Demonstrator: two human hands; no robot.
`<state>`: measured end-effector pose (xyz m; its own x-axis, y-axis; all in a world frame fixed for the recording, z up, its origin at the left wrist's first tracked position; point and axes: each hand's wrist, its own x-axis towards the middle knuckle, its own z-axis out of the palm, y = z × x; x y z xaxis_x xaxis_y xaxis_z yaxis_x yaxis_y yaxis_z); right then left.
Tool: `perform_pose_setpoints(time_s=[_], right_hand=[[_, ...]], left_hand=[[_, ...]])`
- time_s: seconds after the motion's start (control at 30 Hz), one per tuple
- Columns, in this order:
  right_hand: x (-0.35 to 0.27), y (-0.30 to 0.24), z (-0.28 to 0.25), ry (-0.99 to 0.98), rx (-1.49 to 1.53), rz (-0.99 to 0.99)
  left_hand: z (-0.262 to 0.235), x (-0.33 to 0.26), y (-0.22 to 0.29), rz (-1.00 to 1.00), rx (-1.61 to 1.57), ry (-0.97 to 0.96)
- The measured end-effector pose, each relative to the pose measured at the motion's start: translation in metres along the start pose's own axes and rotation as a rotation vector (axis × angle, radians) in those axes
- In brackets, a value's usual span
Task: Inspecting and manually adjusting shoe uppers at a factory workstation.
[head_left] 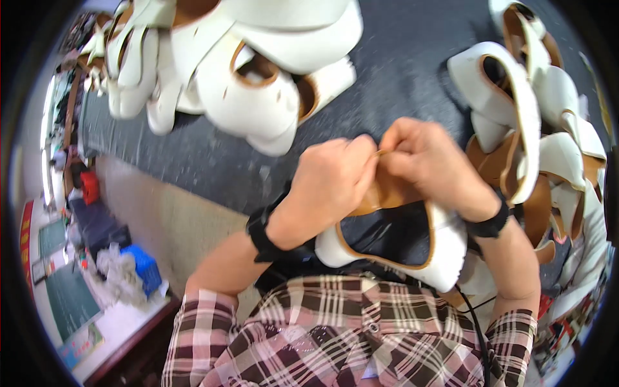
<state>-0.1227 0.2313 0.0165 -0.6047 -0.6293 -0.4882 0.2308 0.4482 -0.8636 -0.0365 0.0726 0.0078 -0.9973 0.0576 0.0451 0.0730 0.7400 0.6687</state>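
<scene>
Between my hands is a white shoe upper with a tan lining and a large oval opening. Its tan inner side faces up near my fingers, and the white loop hangs toward my body. My left hand pinches the upper's far edge, fingers curled. Close against it, my right hand pinches the same edge with thumb and forefinger. Both hands almost meet at the fingertips. Whether something small lies between the fingertips is hidden. A black band circles each wrist.
A heap of white shoe uppers covers the dark table's far left. More white and tan uppers pile up at the right, near my right forearm. Beyond the table's left edge lie a floor and a blue crate. A black cable hangs by my right side.
</scene>
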Motion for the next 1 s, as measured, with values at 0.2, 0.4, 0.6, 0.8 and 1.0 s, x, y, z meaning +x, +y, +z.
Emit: perform_pose_setpoints(time_s=[0.2, 0.4, 0.6, 0.8, 1.0], right_hand=[[-0.003, -0.010, 0.011, 0.235, -0.117, -0.497], [-0.047, -0.036, -0.050, 0.475, 0.191, -0.508], [-0.058, -0.026, -0.108, 0.804, -0.784, -0.376], [-0.042, 0.033, -0.109, 0.597, -1.348, -0.304], [-0.047, 0.032, -0.077, 0.590, -1.314, -0.601]], left_hand=[[-0.040, 0.010, 0.007, 0.216, 0.173, 0.159], [-0.182, 0.038, -0.007, 0.040, 0.560, 0.926], [-0.299, 0.125, -0.097, 0.064, 0.870, 0.817], [-0.246, 0.138, -0.069, 0.058, 0.755, 0.924], [-0.206, 0.119, -0.052, 0.136, 0.765, 0.909]])
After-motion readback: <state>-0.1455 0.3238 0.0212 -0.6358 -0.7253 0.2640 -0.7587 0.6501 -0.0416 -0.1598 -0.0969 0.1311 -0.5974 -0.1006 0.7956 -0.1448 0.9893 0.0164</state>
